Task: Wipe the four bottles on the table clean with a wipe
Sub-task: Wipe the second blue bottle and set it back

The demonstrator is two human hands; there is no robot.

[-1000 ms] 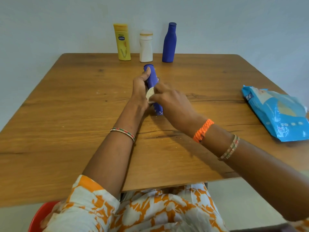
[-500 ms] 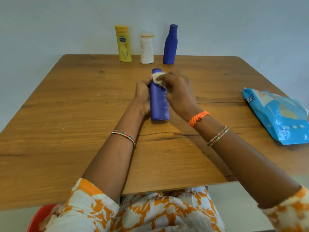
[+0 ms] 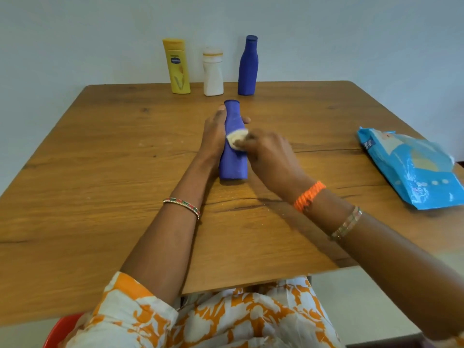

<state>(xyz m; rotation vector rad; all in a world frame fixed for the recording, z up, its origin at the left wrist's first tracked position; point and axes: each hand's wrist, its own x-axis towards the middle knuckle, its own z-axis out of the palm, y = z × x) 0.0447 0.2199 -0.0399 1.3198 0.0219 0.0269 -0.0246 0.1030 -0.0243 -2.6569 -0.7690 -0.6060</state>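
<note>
Our left hand (image 3: 213, 136) wraps the tall blue plastic bottle (image 3: 233, 146) from its left side, thumb up near the cap, fingertips peeking round the far side. Our right hand (image 3: 268, 151) pinches a small folded white wipe (image 3: 237, 139) and presses it against the bottle's waist, a bit blurred, so we judge it is mid-stroke. The bottle stands near the middle of the wooden table (image 3: 100, 172), base on the wood, leaning slightly away from us.

How does it handle? We reckon it is light, stiff-walled plastic with a smooth skin, likely slick once damp, and easy to tip since it is tall and narrow. The narrowing below the cap gives the surest hold, which is just where we have it. The wipe looks soft and limp, so it needs fingertip pressure to do any work.

Further out, three bottles wait upright along the far edge: a yellow flat lotion bottle (image 3: 176, 66), a squat white plastic bottle (image 3: 213, 74) and a second blue bottle (image 3: 248, 66), each standing apart from its neighbour. Well off to the right lies the light-blue soft wipes packet (image 3: 414, 167).
</note>
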